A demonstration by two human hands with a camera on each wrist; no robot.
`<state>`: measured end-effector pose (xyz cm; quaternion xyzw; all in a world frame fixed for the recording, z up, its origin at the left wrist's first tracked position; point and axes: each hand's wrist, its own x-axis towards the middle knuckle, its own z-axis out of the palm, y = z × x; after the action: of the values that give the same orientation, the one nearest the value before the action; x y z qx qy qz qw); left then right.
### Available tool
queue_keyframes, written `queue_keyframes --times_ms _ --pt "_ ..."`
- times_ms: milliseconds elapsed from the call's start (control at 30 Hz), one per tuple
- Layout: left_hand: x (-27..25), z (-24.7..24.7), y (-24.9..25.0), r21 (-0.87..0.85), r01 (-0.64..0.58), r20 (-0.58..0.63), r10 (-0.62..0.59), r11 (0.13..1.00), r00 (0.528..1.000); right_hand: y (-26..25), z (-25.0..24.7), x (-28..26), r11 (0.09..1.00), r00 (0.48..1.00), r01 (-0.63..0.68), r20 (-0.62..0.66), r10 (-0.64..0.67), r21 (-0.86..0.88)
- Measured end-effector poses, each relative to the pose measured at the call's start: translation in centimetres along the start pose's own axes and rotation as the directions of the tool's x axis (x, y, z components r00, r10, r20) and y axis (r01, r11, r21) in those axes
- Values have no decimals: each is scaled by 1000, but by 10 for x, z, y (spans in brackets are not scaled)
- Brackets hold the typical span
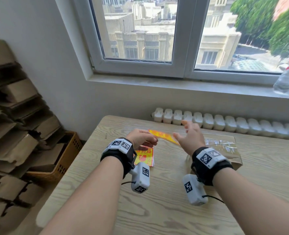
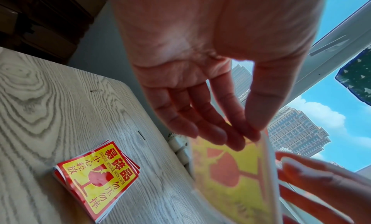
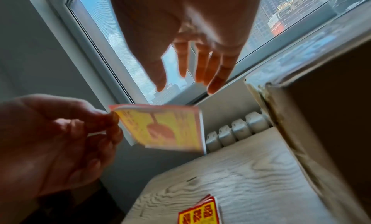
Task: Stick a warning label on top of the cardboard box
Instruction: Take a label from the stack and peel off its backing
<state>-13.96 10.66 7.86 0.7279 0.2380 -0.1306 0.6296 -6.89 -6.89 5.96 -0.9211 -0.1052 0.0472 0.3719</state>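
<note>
My left hand (image 1: 154, 139) pinches one edge of a yellow and red warning label (image 1: 164, 137) and holds it up above the table. From the left wrist, thumb and fingers of the left hand (image 2: 251, 135) meet on the warning label (image 2: 234, 176). My right hand (image 1: 180, 129) hovers by the label's other end with fingers spread and holds nothing. In the right wrist view the right hand (image 3: 184, 84) is above the label (image 3: 164, 127), apart from it. The cardboard box (image 1: 228, 155), taped on top, sits to the right. A label stack (image 1: 145, 156) lies under the left wrist.
The wooden table (image 1: 157, 209) has free surface in front of me. Flattened cardboard (image 1: 13, 124) and an orange basket (image 1: 64, 160) stand at the left. A white radiator (image 1: 225, 124) runs behind the table, below the window sill (image 1: 174, 83).
</note>
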Motion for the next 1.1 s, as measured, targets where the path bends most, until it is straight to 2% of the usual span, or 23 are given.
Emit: queue_keyframes --times_ms 33,67,133,200,600,833,966,1099 --pt "-1 1 3 -4 -8 -5 8 1000 1000 -3 -2 -2 996 996 74 46 -77 58" --pt "-2 3 5 -5 -16 -8 16 1000 1000 -7 -4 -4 982 984 88 139 -112 164" --pt "-4 7 8 1 -25 -6 25 1000 1000 -12 -5 -9 938 926 -16 359 -116 346" --pt "-5 10 11 10 -28 -2 28 1000 1000 -14 -6 -13 919 900 -55 417 -123 390" --pt "0 29 25 14 -70 7 70 997 998 -4 -22 -11 857 905 -110 408 -124 503" --pt "2 42 35 -58 -65 26 66 996 997 -1 -27 -6 899 934 -33 334 -128 437" --pt "5 49 36 -142 -123 49 131 982 990 -2 -29 -7 896 949 -4 283 -136 444" --pt "5 52 32 -118 -162 28 167 980 986 2 -36 -6 911 967 12 227 -116 412"
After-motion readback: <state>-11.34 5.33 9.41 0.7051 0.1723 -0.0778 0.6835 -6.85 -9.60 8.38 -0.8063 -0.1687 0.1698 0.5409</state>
